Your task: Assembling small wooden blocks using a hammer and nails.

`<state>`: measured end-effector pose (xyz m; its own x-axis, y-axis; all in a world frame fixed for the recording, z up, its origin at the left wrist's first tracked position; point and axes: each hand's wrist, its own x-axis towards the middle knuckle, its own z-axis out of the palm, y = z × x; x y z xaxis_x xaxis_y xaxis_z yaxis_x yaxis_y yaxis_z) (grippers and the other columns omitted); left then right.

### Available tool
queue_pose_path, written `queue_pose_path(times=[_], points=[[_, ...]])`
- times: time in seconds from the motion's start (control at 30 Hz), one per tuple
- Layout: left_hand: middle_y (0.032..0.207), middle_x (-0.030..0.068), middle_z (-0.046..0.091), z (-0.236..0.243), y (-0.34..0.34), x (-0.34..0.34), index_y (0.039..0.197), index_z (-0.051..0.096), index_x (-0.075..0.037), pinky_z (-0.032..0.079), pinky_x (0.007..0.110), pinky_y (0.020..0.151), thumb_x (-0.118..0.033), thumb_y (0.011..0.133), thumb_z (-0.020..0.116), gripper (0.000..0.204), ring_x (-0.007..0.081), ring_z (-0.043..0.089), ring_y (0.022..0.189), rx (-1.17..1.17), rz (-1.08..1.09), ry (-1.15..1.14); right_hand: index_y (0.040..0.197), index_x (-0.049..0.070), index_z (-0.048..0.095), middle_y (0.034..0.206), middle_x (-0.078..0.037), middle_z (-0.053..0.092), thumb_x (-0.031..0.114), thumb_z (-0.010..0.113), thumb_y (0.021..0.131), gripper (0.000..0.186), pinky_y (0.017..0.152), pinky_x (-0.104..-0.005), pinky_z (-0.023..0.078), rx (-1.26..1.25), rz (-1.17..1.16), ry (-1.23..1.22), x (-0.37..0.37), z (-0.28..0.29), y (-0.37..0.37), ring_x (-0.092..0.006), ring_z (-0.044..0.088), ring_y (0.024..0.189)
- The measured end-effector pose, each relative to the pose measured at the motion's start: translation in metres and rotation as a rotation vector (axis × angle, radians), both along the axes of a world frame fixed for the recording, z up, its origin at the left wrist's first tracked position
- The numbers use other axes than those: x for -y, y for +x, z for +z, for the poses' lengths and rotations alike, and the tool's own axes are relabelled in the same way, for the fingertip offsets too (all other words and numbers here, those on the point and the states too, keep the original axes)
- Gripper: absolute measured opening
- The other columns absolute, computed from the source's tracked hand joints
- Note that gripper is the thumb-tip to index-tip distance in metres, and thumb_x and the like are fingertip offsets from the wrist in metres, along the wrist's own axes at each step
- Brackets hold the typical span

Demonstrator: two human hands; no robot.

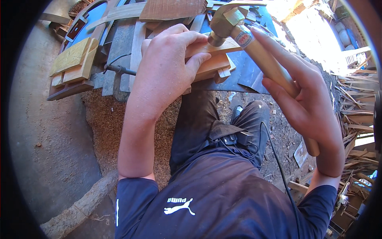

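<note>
My left hand (169,59) grips the narrow wooden board (213,47) at the top centre, thumb and fingers against its near side and top. Beneath it lie stacked wooden pieces (215,68) on the worktop. My right hand (298,95) is closed round the pale wooden handle of a claw hammer (225,22). The hammer's striking face sits at the board's top beside my left fingertips; whether it touches, and whether a nail is under it, I cannot tell.
Boards, metal sheets (248,79) and a black-handled tool (123,70) crowd the workbench, with pale blocks (73,61) at its left. Wood shavings (105,131) cover the ground. A log (79,205) lies lower left, scrap wood (358,119) is piled right, and a cable hangs by my legs.
</note>
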<state>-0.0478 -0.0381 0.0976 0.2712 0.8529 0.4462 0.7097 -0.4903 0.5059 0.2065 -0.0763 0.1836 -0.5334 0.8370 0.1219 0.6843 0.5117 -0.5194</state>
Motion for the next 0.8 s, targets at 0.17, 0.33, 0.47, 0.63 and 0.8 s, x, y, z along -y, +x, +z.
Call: queue_pose_path(times=[0.17, 0.33, 0.47, 0.63, 0.8], points=[[0.099, 0.0133, 0.071, 0.003, 0.002, 0.000, 0.115, 0.075, -0.001, 0.054, 0.039, 0.084, -0.014, 0.087, 0.081, 0.031, 0.0304, 0.070, 0.093, 0.021, -0.007, 0.000, 0.154, 0.005, 0.051, 0.133, -0.020, 0.070, -0.006, 0.067, 0.090, 0.067, 0.100, -0.0335, 0.050, -0.008, -0.014, 0.056, 0.002, -0.002, 0.002, -0.0198, 0.069, 0.110], [0.095, 0.0137, 0.069, 0.004, 0.003, 0.002, 0.114, 0.076, -0.001, 0.053, 0.039, 0.082, -0.011, 0.086, 0.080, 0.030, 0.0305, 0.069, 0.089, 0.047, -0.008, -0.043, 0.154, 0.007, 0.052, 0.116, -0.022, 0.072, -0.002, 0.071, 0.086, 0.071, 0.094, -0.0392, 0.052, -0.038, -0.004, 0.060, 0.007, -0.004, 0.003, -0.0314, 0.071, 0.101], [0.095, 0.0131, 0.068, 0.006, 0.005, 0.004, 0.113, 0.076, -0.002, 0.052, 0.039, 0.083, -0.010, 0.086, 0.079, 0.028, 0.0311, 0.068, 0.089, 0.067, 0.003, -0.073, 0.154, 0.006, 0.052, 0.115, -0.021, 0.072, -0.002, 0.071, 0.086, 0.071, 0.094, -0.0375, 0.052, -0.124, -0.073, -0.046, 0.016, -0.006, 0.012, -0.0262, 0.071, 0.103], [0.099, 0.0092, 0.067, 0.011, 0.007, 0.012, 0.115, 0.076, -0.006, 0.044, 0.039, 0.089, -0.015, 0.089, 0.078, 0.028, 0.0296, 0.066, 0.096, -0.012, 0.051, -0.102, 0.155, 0.002, 0.049, 0.104, -0.018, 0.072, -0.001, 0.068, 0.089, 0.069, 0.083, -0.0361, 0.054, -0.265, -0.191, -0.028, 0.033, -0.014, 0.035, -0.0284, 0.071, 0.092], [0.102, 0.0096, 0.069, 0.008, 0.009, 0.015, 0.116, 0.076, -0.006, 0.045, 0.039, 0.090, -0.013, 0.090, 0.077, 0.028, 0.0300, 0.067, 0.098, -0.034, 0.084, -0.119, 0.157, 0.002, 0.047, 0.093, -0.007, 0.069, 0.000, 0.066, 0.089, 0.070, 0.071, -0.0255, 0.051, -0.481, -0.501, -0.250, 0.046, -0.019, 0.047, -0.0092, 0.062, 0.074]])
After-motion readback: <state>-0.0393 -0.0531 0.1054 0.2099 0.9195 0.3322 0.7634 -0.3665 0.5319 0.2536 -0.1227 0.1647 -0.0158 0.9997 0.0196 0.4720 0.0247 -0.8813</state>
